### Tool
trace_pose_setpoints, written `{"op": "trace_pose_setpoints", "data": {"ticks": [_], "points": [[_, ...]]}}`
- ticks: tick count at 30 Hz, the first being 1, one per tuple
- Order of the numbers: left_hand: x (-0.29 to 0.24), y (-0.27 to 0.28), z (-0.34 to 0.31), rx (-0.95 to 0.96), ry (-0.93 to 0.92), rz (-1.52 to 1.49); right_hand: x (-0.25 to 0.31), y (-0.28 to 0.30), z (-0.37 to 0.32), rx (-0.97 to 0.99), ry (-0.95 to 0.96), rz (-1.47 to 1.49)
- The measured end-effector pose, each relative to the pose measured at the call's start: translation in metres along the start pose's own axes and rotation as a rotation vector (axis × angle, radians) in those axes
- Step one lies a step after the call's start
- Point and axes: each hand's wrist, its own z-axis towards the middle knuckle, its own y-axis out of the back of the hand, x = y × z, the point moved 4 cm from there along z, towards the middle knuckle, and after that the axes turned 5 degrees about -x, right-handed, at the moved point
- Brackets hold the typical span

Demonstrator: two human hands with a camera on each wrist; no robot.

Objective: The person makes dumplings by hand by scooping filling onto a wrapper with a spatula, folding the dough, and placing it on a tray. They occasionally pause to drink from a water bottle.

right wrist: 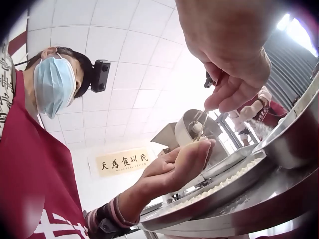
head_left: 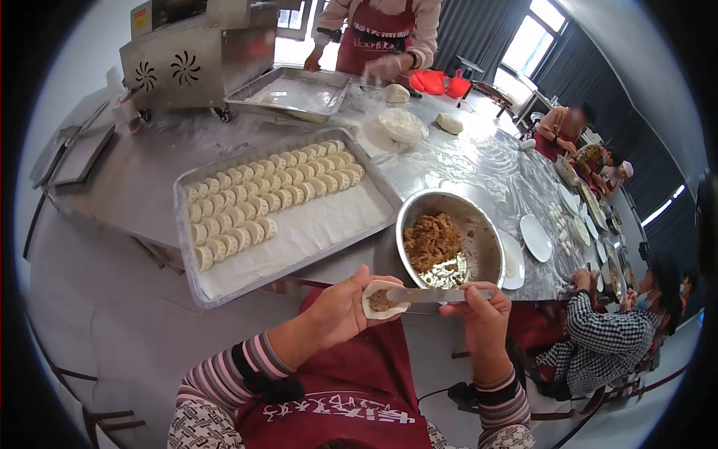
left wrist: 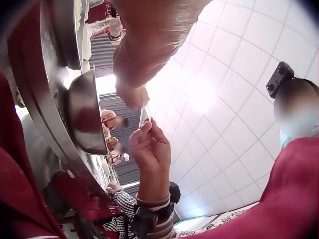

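Observation:
My left hand holds a round dumpling wrapper cupped on its fingers, with the thumb along the edge. A dab of brown filling lies on the wrapper. In my right hand is the handle end of a flat, narrow spatula; its tip overlaps the filling. Just beyond the hands stands a steel bowl part full of brown minced filling. The right wrist view shows the left hand palm up under the right fingers.
A paper-lined tray at left carries several rows of folded dumplings. White plates sit right of the bowl. Across the floured steel table are dough lumps, another tray, and a person. Someone in checked sleeves sits at right.

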Motion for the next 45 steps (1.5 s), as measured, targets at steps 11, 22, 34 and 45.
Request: {"op": "trace_pose_setpoints", "data": {"ticks": [11,22,34,45], "points": [[-0.002,0.008,0.008,-0.053,0.015,-0.068,0.006,0.018,0.026,-0.013,0.040,0.065],[-0.004,0.015,0.014,-0.146,-0.128,0.171,-0.022,0.036,0.091,0.112,0.650,-0.995],[0.008,0.005,-0.004,-0.034,0.039,-0.085,-0.009,-0.060,-0.018,0.497,1.085,-0.983],[0.027,-0.003,-0.045,-0.186,-0.386,0.812,-0.038,-0.076,-0.033,0.264,0.781,-0.575]]}}
